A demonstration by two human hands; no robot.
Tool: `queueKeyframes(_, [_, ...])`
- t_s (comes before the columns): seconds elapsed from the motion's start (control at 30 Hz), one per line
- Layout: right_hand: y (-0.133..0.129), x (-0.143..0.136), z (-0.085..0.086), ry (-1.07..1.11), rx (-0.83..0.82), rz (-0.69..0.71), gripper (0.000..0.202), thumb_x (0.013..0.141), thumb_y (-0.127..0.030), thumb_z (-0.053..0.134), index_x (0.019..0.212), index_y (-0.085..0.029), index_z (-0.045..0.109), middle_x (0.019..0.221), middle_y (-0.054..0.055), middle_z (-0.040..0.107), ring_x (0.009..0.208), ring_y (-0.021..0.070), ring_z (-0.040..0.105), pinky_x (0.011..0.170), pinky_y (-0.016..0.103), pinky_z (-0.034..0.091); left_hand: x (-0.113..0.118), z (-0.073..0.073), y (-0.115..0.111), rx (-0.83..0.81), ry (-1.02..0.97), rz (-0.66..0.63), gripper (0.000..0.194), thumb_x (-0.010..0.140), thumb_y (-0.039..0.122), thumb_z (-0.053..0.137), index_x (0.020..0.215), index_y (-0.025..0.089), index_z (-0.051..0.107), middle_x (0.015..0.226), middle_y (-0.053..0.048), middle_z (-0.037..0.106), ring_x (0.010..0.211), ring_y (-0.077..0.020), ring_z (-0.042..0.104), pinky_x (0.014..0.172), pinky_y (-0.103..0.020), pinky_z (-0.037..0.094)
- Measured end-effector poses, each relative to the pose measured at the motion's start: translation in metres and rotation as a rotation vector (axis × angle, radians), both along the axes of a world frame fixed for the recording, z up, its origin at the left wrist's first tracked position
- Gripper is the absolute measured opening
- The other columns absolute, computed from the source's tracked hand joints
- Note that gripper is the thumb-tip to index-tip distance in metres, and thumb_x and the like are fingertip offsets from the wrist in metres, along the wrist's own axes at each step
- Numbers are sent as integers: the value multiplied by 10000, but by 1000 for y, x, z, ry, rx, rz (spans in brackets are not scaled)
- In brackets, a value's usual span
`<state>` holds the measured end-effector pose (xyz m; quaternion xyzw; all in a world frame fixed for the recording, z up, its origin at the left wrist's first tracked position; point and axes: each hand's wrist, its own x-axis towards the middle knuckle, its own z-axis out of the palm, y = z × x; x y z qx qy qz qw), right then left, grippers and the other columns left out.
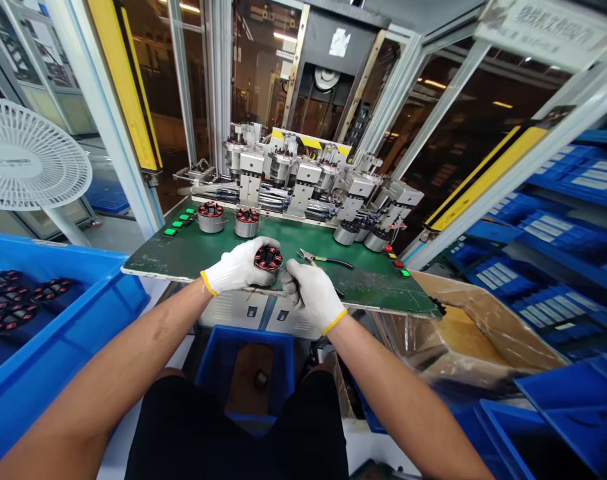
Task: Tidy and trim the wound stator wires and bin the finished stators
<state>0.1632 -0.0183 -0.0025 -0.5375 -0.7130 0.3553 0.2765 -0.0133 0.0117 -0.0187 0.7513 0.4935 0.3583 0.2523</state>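
My left hand (240, 267), in a white glove with a yellow cuff, is wrapped round a wound motor stator (268, 258) and holds it above the front edge of the green worktop (183, 257). Its face with red and dark copper coils points up towards me. Close to the stator's right side is my right hand (310, 287), gloved the same way, with its fingers curled together. What lies between those fingers is hidden. Just behind the right hand, cutting pliers (326, 259) with dark handles lie on the worktop. Two more stators (211, 218) (246, 223) stand upright at the back left.
A winding machine (303, 177) spans the back, with several metal cylinders (346, 232) at its right. Green buttons (170, 232) sit at left. A blue bin (98, 287) of stators stands left, another blue bin (246, 330) below, a lined carton (483, 320) right, and a fan (33, 157) far left.
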Motion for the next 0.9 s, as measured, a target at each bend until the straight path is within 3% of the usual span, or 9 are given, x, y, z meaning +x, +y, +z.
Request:
queueKeyframes(0.1, [-20,3,-6,-38,356,-5,484,988,-435,257,950,-132,633,791,87,644,623,164,595,577,244,465,0,1,1,26,-5,-22,627,568,289,696,1171,208,545,1049,-16,655,908,-202,642,815,-314,525])
queueKeyframes(0.17, [-27,3,-6,-313,632,-44,368,976,-346,335,1119,-151,612,987,122,640,797,204,615,713,281,470,-1,5,-1,21,-6,-45,640,574,292,699,1185,190,536,1083,-33,649,936,-210,637,849,-328,519])
queueKeyframes(0.23, [-28,0,-8,-560,681,-104,320,957,-258,360,1140,-162,605,991,137,619,838,236,602,740,316,452,-3,10,-3,17,2,-68,646,581,301,704,1193,182,534,1117,-43,640,977,-219,627,895,-346,504])
queueKeyframes(0.3, [-26,-3,-13,-528,590,-129,277,945,-237,377,1047,-168,625,864,106,601,771,221,582,704,306,437,-6,14,-3,2,19,-106,649,578,303,710,1192,180,541,1145,-45,630,1023,-230,610,935,-363,485])
queueKeyframes(0.37, [-24,-8,-20,-164,389,-57,252,936,-278,387,951,-168,613,715,44,532,632,168,527,613,259,415,-10,16,-1,-26,32,-164,650,561,276,708,1182,171,545,1144,-48,630,1037,-238,603,943,-374,481])
queueKeyframes(0.47, [-25,-16,-33,591,-125,148,268,910,-396,389,852,-184,541,553,-70,261,408,94,248,421,198,265,-14,16,3,-50,43,-235,656,522,215,697,1159,156,551,1143,-56,632,1038,-243,601,938,-381,484])
queueKeyframes(0.57, [-27,-25,-48,857,-316,216,327,891,-499,394,855,-200,524,559,-97,140,400,84,104,379,191,190,-16,15,6,-56,40,-277,648,516,196,696,1147,152,553,1149,-62,629,1038,-243,601,940,-389,481])
queueKeyframes(0.73, [-29,-34,-68,387,246,-155,350,913,-443,421,885,-165,632,661,37,536,569,156,490,593,255,410,-17,17,6,-109,50,-281,689,494,154,689,1167,168,545,1142,-50,634,1044,-249,596,933,-400,488])
queueKeyframes(0.9, [-31,-38,-80,25,588,-254,390,973,-365,360,847,-174,676,732,69,658,680,187,607,693,255,409,-18,20,5,-171,46,-270,730,482,144,715,1189,180,536,1174,-51,620,1094,-266,575,972,-422,465])
